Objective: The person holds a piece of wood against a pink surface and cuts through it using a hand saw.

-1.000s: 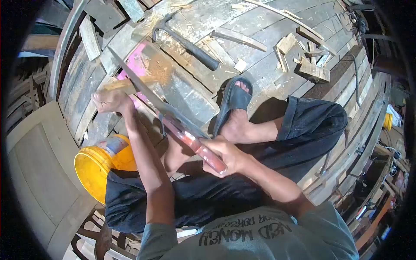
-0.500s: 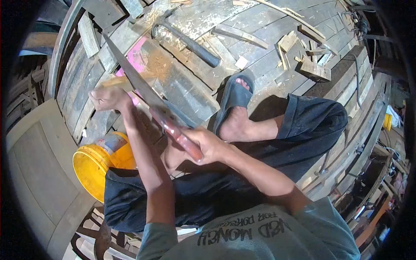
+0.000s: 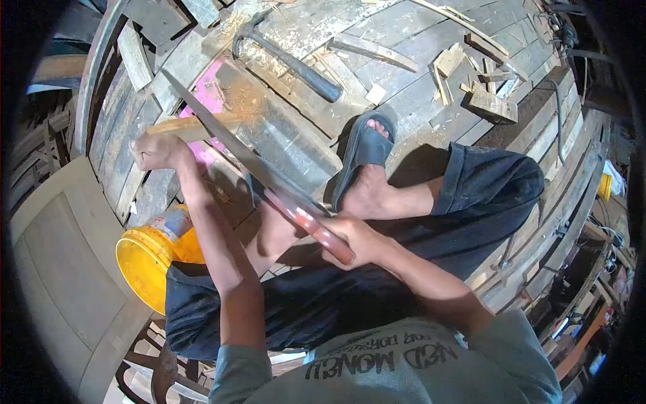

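My right hand (image 3: 356,241) is wrapped round the reddish-brown handle of a handsaw (image 3: 232,143). Its long blade slants up and left, crossing over a light wooden piece (image 3: 205,122). Closed in a fist, my left hand (image 3: 160,151) grips the near left end of that piece. The wood lies across a low board (image 3: 286,131) dusted with brown sawdust, beside a bright pink patch (image 3: 210,84). Where the saw's teeth meet the wood is hard to make out. My fingers hide the wood's left end.
A hammer (image 3: 291,60) lies beyond the board among shavings. Offcuts, including a wood block (image 3: 491,104), are scattered at the right. A yellow bucket (image 3: 142,259) stands by my left knee, near a panelled wooden door (image 3: 64,262). My sandalled foot (image 3: 367,158) rests beside the board.
My right hand has drawn the saw back, down and to the right, toward my body. The left fist has shifted slightly left, still on the wood.
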Tool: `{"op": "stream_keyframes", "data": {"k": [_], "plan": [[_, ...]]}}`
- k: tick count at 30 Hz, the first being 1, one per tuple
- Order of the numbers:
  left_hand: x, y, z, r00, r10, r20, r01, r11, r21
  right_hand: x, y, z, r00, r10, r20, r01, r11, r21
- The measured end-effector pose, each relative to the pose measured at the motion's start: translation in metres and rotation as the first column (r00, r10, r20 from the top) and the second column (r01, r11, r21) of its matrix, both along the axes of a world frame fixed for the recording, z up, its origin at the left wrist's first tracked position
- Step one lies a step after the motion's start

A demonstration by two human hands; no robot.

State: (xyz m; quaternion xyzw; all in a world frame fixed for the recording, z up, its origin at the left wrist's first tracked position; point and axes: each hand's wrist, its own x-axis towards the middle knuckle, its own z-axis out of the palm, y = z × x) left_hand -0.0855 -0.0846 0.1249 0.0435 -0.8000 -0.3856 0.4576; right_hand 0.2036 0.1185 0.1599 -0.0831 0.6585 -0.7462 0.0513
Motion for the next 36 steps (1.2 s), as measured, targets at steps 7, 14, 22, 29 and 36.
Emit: {"op": "stream_keyframes", "data": {"k": [7, 14, 22, 29, 36], "plan": [[0.002, 0.005, -0.008, 0.996, -0.032, -0.083, 0.033, 0.999, 0.02, -0.043, -0.008, -0.016, 0.997, 0.08, -0.022, -0.079, 0.995, 0.053], [0.014, 0.024, -0.001, 0.99, -0.096, -0.107, 0.112, 0.982, 0.152, 0.002, -0.002, -0.009, 0.996, 0.088, 0.028, -0.091, 0.989, 0.119], [-0.004, 0.005, -0.026, 0.988, -0.129, -0.08, 0.143, 0.97, 0.196, 0.01, 0.002, -0.01, 0.984, 0.049, 0.17, -0.071, 0.989, 0.127], [0.004, 0.007, -0.008, 1.0, -0.016, -0.025, 0.017, 0.998, 0.056, -0.013, -0.012, 0.02, 1.0, 0.0, 0.005, 0.0, 1.0, -0.008], [0.022, 0.03, 0.011, 1.0, 0.002, -0.013, -0.001, 0.998, 0.066, -0.003, -0.011, 0.041, 0.997, 0.069, -0.022, -0.069, 0.997, -0.028]]}}
